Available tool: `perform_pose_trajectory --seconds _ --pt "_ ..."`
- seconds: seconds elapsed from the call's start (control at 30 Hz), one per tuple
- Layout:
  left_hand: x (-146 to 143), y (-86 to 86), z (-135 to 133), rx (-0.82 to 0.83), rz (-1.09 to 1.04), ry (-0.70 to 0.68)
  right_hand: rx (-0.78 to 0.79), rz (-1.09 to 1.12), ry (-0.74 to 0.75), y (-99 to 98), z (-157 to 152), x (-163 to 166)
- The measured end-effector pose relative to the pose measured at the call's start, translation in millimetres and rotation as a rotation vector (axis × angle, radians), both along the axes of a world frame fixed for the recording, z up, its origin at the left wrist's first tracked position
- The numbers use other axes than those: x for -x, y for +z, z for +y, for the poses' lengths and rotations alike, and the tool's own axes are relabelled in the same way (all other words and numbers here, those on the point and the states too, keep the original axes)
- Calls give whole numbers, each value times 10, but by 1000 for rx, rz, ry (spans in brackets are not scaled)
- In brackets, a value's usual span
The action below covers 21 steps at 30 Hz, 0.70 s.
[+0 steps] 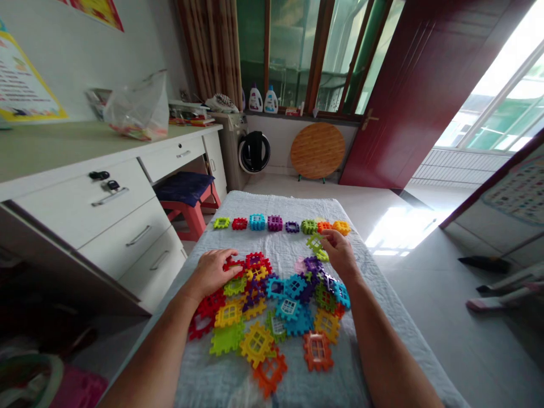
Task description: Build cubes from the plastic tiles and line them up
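Lime-green tile, at one o'clock from the middle of the jumbled pile, is pinched in the right hand, whose fingers cover its right edge. At ten o'clock, the left hand rests over red tiles with fingers slightly spread; whether it grips one I cannot tell. At twelve o'clock, stacks run in a row, the orange stack partly behind the right fingertips. Overlaps hide many lower tiles. Both forearms are cut off at six o'clock.
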State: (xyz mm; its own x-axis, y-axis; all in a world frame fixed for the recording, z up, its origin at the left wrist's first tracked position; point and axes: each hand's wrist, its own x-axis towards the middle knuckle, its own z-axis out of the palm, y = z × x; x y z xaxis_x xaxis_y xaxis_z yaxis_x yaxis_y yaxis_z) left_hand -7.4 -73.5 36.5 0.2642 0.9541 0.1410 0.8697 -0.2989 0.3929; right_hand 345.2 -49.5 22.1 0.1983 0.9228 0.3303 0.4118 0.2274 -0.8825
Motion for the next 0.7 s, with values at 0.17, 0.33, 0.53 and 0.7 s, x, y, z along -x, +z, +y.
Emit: perform_pose_trajectory --seconds 0.17,0.33,0.53,0.7 --pt "-40 -90 34 -92 -90 -30 50 79 27 -47 29 -3" --pt "-105 -88 34 -220 -201 -33 106 -53 171 -91 -7 129" --pt "-135 -64 20 -320 -276 0 9 -438 156 130 -107 58" --pt "-131 -104 40 -376 -262 27 141 -614 595 310 -230 43"
